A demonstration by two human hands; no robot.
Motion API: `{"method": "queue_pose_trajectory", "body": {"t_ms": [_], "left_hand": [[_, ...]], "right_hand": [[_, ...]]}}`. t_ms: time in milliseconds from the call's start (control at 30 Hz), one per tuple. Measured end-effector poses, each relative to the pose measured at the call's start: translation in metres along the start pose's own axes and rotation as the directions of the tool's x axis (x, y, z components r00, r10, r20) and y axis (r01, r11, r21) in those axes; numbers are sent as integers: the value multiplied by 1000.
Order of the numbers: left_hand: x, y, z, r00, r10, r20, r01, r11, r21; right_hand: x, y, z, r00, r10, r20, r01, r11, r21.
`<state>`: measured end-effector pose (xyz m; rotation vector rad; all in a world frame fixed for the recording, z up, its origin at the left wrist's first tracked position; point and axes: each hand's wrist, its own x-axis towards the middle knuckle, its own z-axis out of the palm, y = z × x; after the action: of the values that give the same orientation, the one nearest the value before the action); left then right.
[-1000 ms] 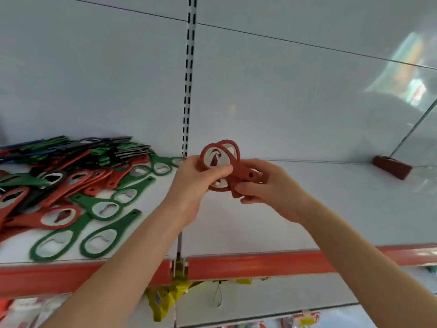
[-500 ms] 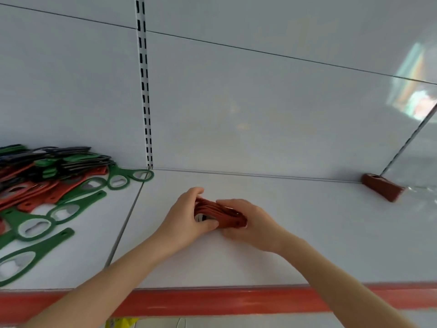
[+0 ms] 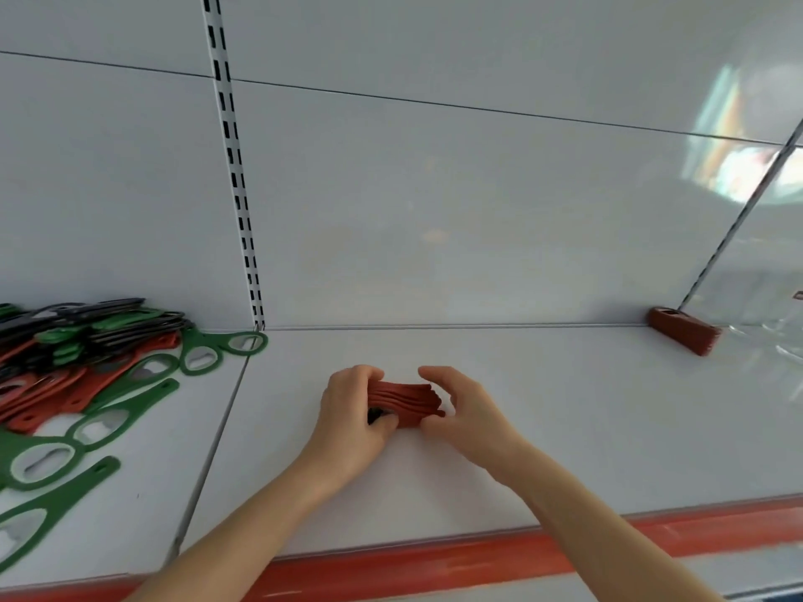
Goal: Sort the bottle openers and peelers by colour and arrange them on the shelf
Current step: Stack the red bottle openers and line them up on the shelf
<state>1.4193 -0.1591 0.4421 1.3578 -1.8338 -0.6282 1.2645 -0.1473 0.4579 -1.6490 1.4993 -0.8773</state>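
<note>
The stack of red openers (image 3: 406, 401) sits on the shelf (image 3: 565, 427), left hand (image 3: 352, 410) gripping one end, right hand (image 3: 471, 406) curled round the other. Thin, light, probably slippery pieces: best squeezed flat at both ends.

shelf (image 3: 565, 427): smooth white, looks like painted metal
red openers (image 3: 404, 404): matt plastic
back panel (image 3: 434, 210): kinda glossy
</note>
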Motion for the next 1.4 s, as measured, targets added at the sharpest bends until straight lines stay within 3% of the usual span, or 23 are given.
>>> {"method": "queue_pose_trajectory", "body": {"t_ms": [167,567,867,1133,1267,1400], "left_hand": [[2,8,4,993,-110,38,113,988,-108],[6,2,1,993,-102,-58,96,990,-100],[5,3,13,993,-97,71,97,995,8],[6,-7,6,993,-20,114,14,999,50],[5,-9,0,983,-2,184,-16,995,99],[8,-13,-19,978,53,203,-72,993,89]], "right_hand": [[0,-1,14,998,49,-40,-48,998,38],[6,-2,4,995,35,-98,-29,998,61],[2,5,12,994,72,-81,-71,997,13],[6,5,4,996,-15,-90,7,995,-95],[7,12,2,999,-40,-32,32,974,-224],[8,10,-4,1000,-12,8,13,978,-207]]}}
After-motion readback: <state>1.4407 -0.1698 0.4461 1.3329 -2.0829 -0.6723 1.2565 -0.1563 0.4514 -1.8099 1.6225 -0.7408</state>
